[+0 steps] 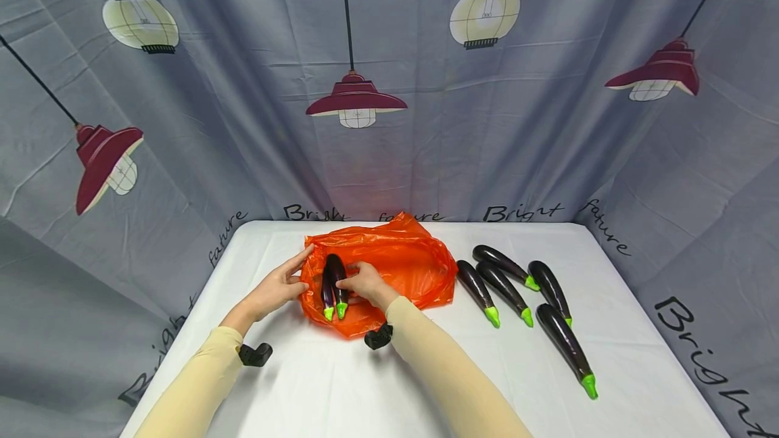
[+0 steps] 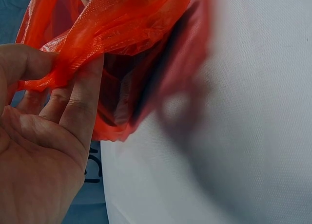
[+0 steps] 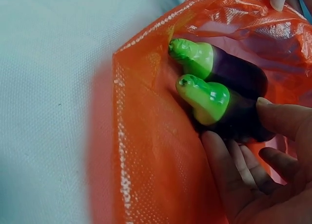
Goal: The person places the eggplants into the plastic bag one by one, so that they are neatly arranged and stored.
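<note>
In the head view, an orange bag (image 1: 435, 279) lies open on the white desk (image 1: 341, 391), with two eggplants inside its mouth, side by side: an inner eggplant (image 1: 327, 293) and a held eggplant (image 1: 337, 269). The left hand (image 1: 274, 295) is at the bag's left rim; the right hand (image 1: 367, 282) reaches in over the front edge, hiding part of it. Five loose eggplants (image 1: 500, 289) lie to the right, the nearest beside the bag's edge. A grey curtain (image 1: 414, 161) printed with lamps and lettering hangs behind.

In the left wrist view, the left grip pinches the bag's rim between thumb and fingers. Crumpled orange film blocks most of the interior; a dark shape shows through the wall.

In the right wrist view, the right grip holds the held eggplant between thumb and fingers, its green cap bare. The inner eggplant lies against it, and left-hand fingertips (image 3: 279, 0) show at the top corner.
</note>
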`<state>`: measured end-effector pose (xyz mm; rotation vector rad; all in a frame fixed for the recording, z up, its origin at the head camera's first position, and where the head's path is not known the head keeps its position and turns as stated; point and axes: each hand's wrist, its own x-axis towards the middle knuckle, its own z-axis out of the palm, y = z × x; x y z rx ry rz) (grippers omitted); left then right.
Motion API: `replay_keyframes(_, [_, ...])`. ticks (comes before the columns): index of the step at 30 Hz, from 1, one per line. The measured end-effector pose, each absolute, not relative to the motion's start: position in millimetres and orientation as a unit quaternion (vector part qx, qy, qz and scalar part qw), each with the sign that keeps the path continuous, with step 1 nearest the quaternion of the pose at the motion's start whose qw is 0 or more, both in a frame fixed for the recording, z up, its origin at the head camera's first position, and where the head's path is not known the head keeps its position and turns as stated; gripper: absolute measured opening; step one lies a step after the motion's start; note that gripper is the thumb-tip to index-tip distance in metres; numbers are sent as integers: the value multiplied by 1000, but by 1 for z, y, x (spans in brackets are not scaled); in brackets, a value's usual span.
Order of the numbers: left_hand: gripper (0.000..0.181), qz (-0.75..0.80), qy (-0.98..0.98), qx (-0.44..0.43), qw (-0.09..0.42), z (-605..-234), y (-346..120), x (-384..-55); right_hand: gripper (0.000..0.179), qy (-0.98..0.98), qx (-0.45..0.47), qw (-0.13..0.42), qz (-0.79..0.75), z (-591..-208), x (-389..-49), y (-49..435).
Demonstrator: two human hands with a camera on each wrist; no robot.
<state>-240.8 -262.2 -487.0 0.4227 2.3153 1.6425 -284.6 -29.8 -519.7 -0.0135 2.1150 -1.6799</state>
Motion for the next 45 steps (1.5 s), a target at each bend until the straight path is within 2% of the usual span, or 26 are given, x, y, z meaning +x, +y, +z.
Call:
replay_keyframes(21, [84,559,807,136,133,-487,-262,-242,61,752,-59,219,-619,-511,-289,-6])
replay_keyframes(28, [83,562,806,134,130,-487,-259,-241,58,778,-116,201,-584,-510,-282,14])
replay_keyframes(35, [82,568,805,121,120,-488,-256,-238,59,775,-127,218,-579,-502,-271,38])
replay_keyframes(45, [82,573,804,122,102,-493,-255,-238,55,770,-159,200,-585,-490,-257,65])
